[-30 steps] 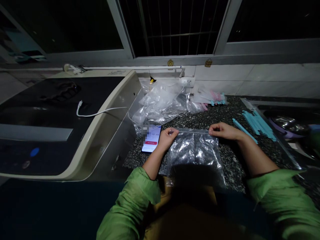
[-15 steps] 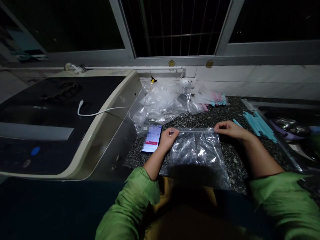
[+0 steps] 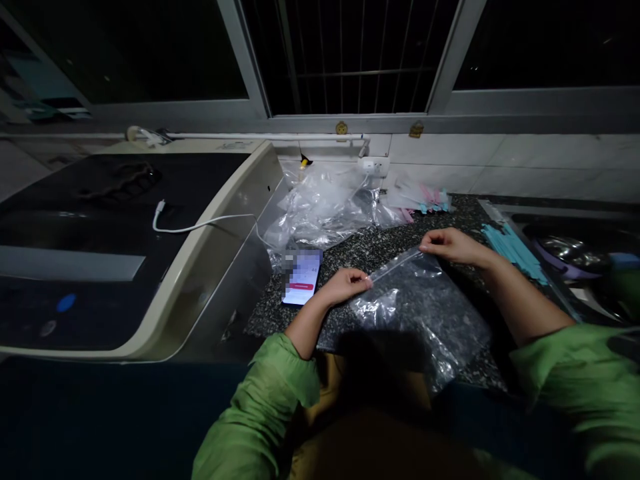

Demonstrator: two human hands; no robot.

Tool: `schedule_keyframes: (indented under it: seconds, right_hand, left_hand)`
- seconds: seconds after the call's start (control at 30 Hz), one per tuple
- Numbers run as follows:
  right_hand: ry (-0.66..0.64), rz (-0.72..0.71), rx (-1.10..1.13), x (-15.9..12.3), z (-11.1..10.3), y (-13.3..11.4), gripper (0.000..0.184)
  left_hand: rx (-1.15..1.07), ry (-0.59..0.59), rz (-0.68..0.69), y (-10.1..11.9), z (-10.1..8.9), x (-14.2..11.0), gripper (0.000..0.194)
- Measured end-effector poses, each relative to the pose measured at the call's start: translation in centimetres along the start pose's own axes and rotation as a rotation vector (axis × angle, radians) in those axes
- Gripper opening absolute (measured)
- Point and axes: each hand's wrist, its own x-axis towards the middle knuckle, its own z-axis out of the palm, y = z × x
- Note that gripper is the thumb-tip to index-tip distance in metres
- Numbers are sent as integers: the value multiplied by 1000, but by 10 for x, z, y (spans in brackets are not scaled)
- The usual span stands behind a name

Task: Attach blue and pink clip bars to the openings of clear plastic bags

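Note:
A clear zip-lock bag [image 3: 425,313] is stretched along its top strip between my two hands, its body slanting down to the right over the speckled counter. My left hand [image 3: 345,285] pinches the left end of the strip, low and near the phone. Higher up, my right hand [image 3: 450,245] pinches the other end. The bag looks flat, with nothing visible inside. Just left of my left hand lies a lit phone [image 3: 303,280], part of its screen blurred. Light-blue strips [image 3: 513,250] lie in a bunch beyond my right forearm.
A heap of clear plastic bags [image 3: 325,207] lies against the tiled wall, beside pink and blue strips [image 3: 435,198]. To the left stands a washing machine [image 3: 190,280] with a white cable [image 3: 200,225] across it. A sink [image 3: 520,212] with a metal bowl [image 3: 575,252] is at right.
The bag has tilted from level to slanting, its right end higher and its lower part swung right. My left hand moved down and right; my right hand moved slightly up and left.

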Motion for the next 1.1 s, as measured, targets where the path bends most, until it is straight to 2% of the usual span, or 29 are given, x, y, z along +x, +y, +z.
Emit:
schedule_keyframes:
  seconds: [0.1,0.2,0.27,0.33,0.43,0.53,0.6,0.67,0.77,0.9,1.1]
  right_hand:
    - [-124,-51,-106,13,10,-21,51]
    - [-195,-102,-181,26,23,-40,47]
    - [-199,-121,-192,33,28,-47,47]
    - [-150,-126,-170,36,26,-48,50]
    - [53,-88,-100,29,12,-36,55]
    - [387,34,-26,7,-1,-7,61]
    - [464,162,23,-11,-1,15,62]
    - [438,244,66,-27,7,33,65]
    - [354,268,174,-43,26,47,69]
    - [314,255,188,-47,42,46,61]
    - [315,218,209,-47,43,45,57]
  left_hand:
    - [-2,24,-4,0,2,1,19]
    - [-20,66,-8,-1,2,1,24]
    - [-39,110,-6,-1,1,0,25]
    - [-73,174,6,0,-1,1,25]
    - [-145,302,50,1,-4,2,23]
    - [-205,436,99,1,-7,4,21]
    - [-232,495,113,1,-8,6,19]
    - [-233,535,120,0,-9,8,16]
    - [-217,581,131,0,-9,10,14]
    - [-224,611,138,-1,-10,11,12]
    - [-257,639,107,-4,-12,12,13]
